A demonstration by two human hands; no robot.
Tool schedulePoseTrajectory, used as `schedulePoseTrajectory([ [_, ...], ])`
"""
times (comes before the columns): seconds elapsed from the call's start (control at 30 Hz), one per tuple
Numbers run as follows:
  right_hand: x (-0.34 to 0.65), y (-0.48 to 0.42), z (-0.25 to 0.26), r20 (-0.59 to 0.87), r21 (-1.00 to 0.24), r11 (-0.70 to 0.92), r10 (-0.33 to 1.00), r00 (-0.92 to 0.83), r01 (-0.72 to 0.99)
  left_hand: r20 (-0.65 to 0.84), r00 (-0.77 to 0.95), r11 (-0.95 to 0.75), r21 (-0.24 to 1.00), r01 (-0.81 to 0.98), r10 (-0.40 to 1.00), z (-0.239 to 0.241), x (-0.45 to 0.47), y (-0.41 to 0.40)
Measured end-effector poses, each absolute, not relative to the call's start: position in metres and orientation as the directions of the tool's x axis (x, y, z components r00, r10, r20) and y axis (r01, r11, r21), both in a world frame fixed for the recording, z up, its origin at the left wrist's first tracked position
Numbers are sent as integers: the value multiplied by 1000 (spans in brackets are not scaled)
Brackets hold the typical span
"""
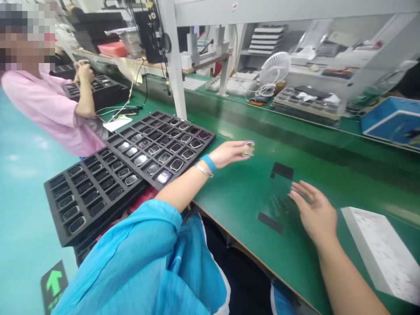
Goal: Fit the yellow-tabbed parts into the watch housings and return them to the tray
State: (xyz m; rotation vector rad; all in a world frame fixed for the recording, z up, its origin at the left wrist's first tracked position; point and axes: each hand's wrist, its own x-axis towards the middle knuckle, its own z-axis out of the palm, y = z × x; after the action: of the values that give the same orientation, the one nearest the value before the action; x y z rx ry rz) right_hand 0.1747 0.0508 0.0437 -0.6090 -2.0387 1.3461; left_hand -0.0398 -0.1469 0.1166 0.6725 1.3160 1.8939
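My left hand [229, 153] reaches out over the green bench and pinches a small watch-case-like piece [249, 149] at its fingertips; blur hides the finer details. My right hand [316, 212] hovers open at the edge of a clear sheet, fingers partly bent, with nothing seen in it. Two dark strips mark the ends of that clear sheet [278, 192], which lies on the bench. Left of my left forearm, a black compartment tray [210, 139] holds several watch-face-like pieces. A second black tray [54, 205] of similar pieces adjoins it nearer to me.
A white foam-like block [377, 245] sits right of my right forearm. Behind the bench stand a white fan [275, 68] and a blue bin [393, 116]. A grey post [173, 65] rises beyond the trays. A co-worker in a pink shirt [55, 107] works at far left.
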Motion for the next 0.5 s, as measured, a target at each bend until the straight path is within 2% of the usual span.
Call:
schedulePoseTrajectory([
  [0.07, 176, 48, 46, 219, -919, 386, 674, -706, 83, 121, -724, -142, 989, 33, 679, 129, -61, -190],
  [0.1, 176, 47, 48, 211, -911, 398, 673, -709, 106, 183, -778, -51, 980, 190, 601, 133, -73, -211],
  [0.17, 176, 44, 52, 201, -886, 434, 677, -708, 164, 290, -847, 213, 885, 415, 446, 138, -97, -245],
  [0.2, 176, 43, 55, 199, -870, 454, 682, -704, 194, 334, -858, 345, 811, 473, 391, 138, -109, -259],
  [0.27, 177, 42, 59, 202, -839, 486, 695, -691, 244, 393, -858, 553, 656, 514, 332, 137, -136, -279],
  [0.33, 178, 40, 61, 212, -821, 505, 703, -678, 266, 406, -861, 689, 531, 494, 305, 135, -163, -291],
  [0.4, 178, 40, 62, 217, -811, 513, 711, -669, 282, 393, -881, 784, 444, 433, 264, 135, -190, -301],
  [0.5, 178, 41, 62, 227, -799, 525, 713, -664, 291, 356, -920, 875, 379, 302, 164, 139, -222, -315],
])
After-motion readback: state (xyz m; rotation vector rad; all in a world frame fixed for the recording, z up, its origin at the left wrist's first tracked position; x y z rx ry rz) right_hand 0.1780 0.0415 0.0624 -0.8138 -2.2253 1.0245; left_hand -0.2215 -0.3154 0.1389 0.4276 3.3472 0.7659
